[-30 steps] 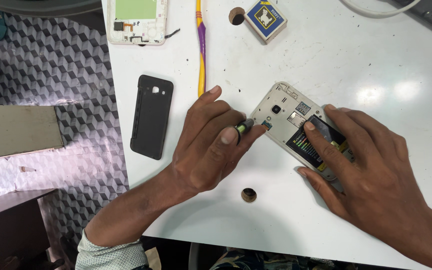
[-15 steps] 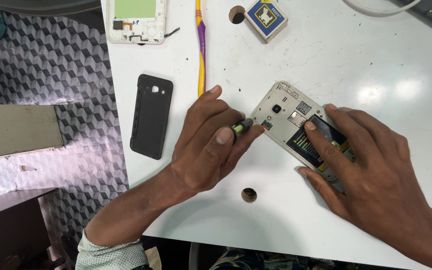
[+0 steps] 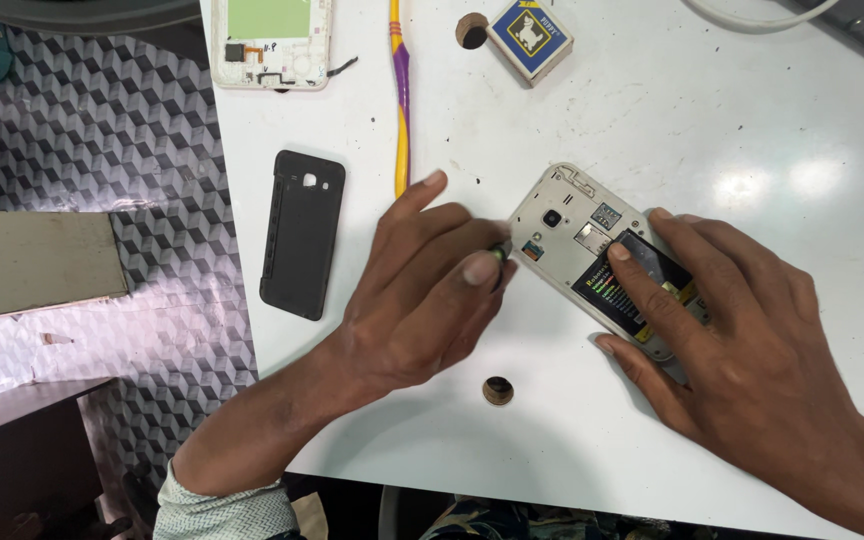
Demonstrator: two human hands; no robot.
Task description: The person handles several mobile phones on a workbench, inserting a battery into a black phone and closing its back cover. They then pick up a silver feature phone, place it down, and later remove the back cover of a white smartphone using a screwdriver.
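The left hand is pinching a small screwdriver, fingers closed, while the right hand is pressing flat, fingers open, on the light, stiff, fragile opened phone, best gripped by its edges.

phone repair bench (opened phone)

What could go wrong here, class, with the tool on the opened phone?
The small green-tipped screwdriver in the left hand might slip off the opened white phone and scratch the camera lens. The right hand presses on the black battery; hard pressure could damage it.
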